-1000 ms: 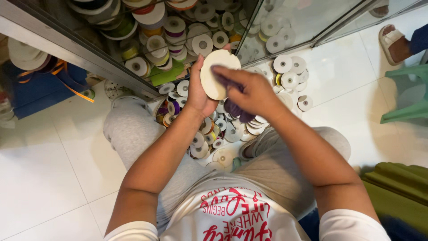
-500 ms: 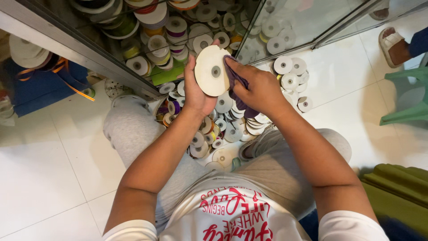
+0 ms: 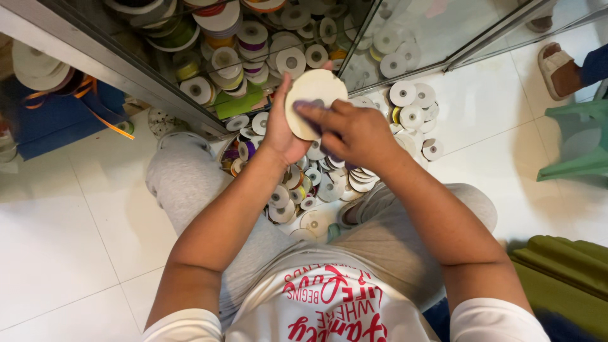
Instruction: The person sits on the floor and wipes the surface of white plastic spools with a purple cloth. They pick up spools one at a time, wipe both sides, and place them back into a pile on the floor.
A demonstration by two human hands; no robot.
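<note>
Head view: the person sits on the white tiled floor (image 3: 57,240) and holds a cream spool (image 3: 316,95) up in front of the glass cabinet (image 3: 405,44). The left hand (image 3: 282,130) grips the spool's left edge, thumb on the near face, its fingers hidden behind. The right hand (image 3: 351,130) lies across the lower right of the face, its fingers (image 3: 313,114) pressing purple ribbon (image 3: 304,107) against it. A heap of spools (image 3: 316,183) lies between the knees.
</note>
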